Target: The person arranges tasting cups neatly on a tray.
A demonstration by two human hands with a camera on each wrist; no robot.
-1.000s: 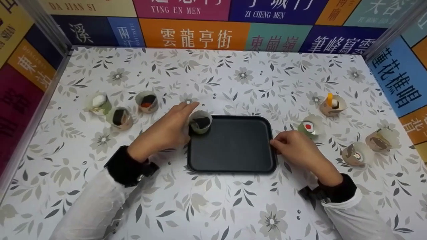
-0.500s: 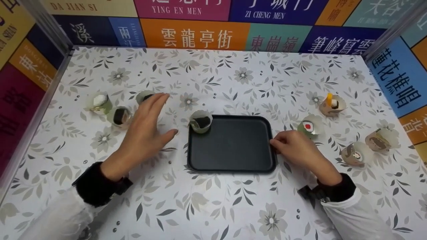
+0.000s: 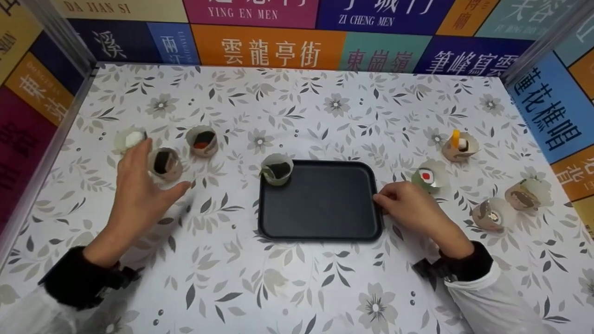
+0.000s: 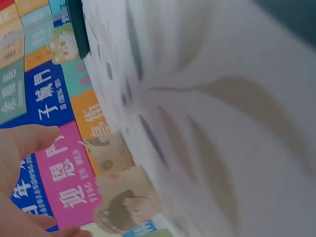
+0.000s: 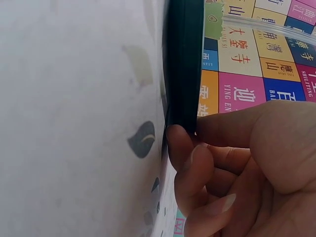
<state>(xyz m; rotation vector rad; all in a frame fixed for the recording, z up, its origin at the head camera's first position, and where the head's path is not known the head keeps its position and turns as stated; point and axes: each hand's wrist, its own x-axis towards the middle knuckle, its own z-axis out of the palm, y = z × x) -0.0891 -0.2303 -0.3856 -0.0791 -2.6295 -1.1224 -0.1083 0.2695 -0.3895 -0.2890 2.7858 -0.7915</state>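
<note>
My right hand (image 3: 415, 208) pinches the right edge of a black rectangular tray (image 3: 320, 204) between thumb and fingers; the right wrist view shows the tray's rim (image 5: 185, 69) in that grip. My left hand (image 3: 139, 188) is held with thumb and fingers spread, beside a brown paper cup (image 3: 172, 175) with a black-wrapped sushi-like piece. Its fingertips partly cover a green paper cup (image 3: 124, 139) with a white piece. A third left-side cup (image 3: 204, 147) holds a black and orange piece. At the tray's upper left corner stands a green cup (image 3: 277, 176) with dark contents.
On the right stand several more paper cups: one with a yellow-banded piece (image 3: 458, 150), a green one with a red-centred roll (image 3: 424, 178), and two brown ones (image 3: 487, 215) farther right. Walls with coloured panels (image 3: 269, 48) border the flowered tabletop.
My left hand has drawn away from the green cup on the tray and moved left to the cups there. My right hand keeps its hold on the tray.
</note>
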